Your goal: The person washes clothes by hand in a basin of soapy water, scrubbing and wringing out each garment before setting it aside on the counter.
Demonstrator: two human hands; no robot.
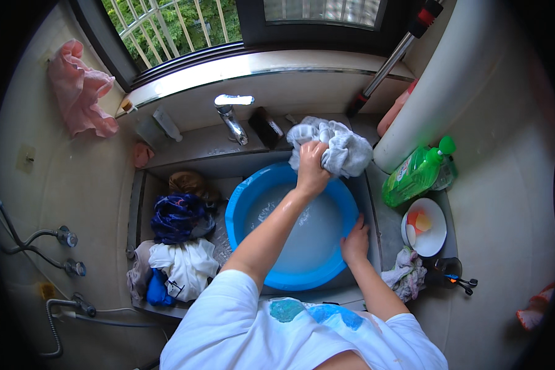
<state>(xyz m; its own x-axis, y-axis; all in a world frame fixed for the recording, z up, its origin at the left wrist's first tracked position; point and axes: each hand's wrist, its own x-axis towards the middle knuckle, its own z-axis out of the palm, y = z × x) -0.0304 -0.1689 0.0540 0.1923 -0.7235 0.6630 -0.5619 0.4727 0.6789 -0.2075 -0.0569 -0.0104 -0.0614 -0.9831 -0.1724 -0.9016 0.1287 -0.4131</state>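
Observation:
My left hand reaches across the blue basin and is closed on a bunched light grey-white cloth. The cloth is held up at the basin's far right edge, crumpled, so its kind is not plain. Cloudy water with some foam fills part of the basin. My right hand grips the basin's right rim, with the thumb side hidden from sight. The basin stands inside a grey sink.
Left of the basin lie a white garment, a dark blue one and a brown one. A faucet rises behind. On the right ledge are a green pump bottle, a white bowl and a crumpled rag.

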